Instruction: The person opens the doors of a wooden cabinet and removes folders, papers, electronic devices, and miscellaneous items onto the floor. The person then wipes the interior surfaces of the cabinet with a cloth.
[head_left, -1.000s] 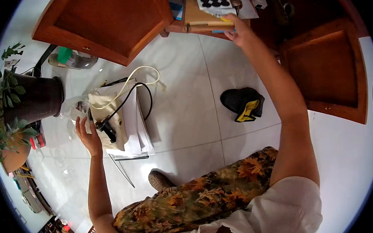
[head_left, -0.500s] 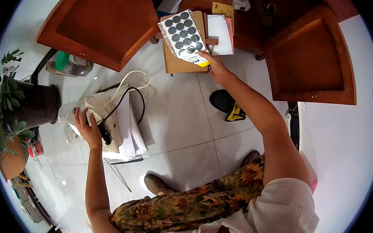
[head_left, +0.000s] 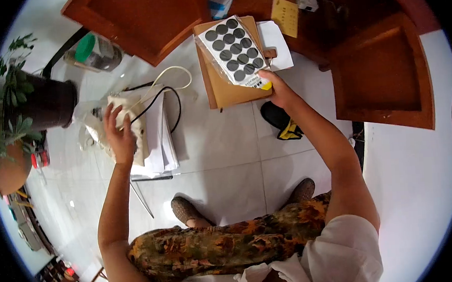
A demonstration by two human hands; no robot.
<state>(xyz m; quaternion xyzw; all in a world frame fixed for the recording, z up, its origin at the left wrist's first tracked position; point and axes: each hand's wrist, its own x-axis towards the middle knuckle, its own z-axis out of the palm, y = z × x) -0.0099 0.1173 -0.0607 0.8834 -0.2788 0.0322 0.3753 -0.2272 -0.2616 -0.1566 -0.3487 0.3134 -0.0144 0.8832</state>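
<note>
Facing the wooden cabinet [head_left: 257,4], open at the left door [head_left: 138,23] and the right door [head_left: 383,76]; risking a knock of the right forearm on the right door's near corner, through reaching so close past it.

Hovering over or touching, not being able to tell which, the cream cloth bag [head_left: 142,155] on the stack of white papers [head_left: 158,142]: holding the left hand [head_left: 119,136] there with fingers spread apart; risking a slide of loose sheets across the smooth floor by pressing on one side.

Gripping the brown folder [head_left: 232,93] in front of the cabinet with the right hand [head_left: 279,89], pressing the thumb on top near one corner and probably clamping from beneath with hidden fingers; risking a sag at the far end from holding only that corner.

Bearing the sheet of black round pads [head_left: 234,51] on the folder; possibly losing it sideways by easing the thumb off its yellow corner, given the slick wrapping.

Passing above the black-and-yellow object [head_left: 276,115] on the floor; possibly bumping it by dipping too low.

Possibly snagging the black cord [head_left: 179,110] beside the papers, and so dragging the pile askew, through catching a finger in its loop.
</note>
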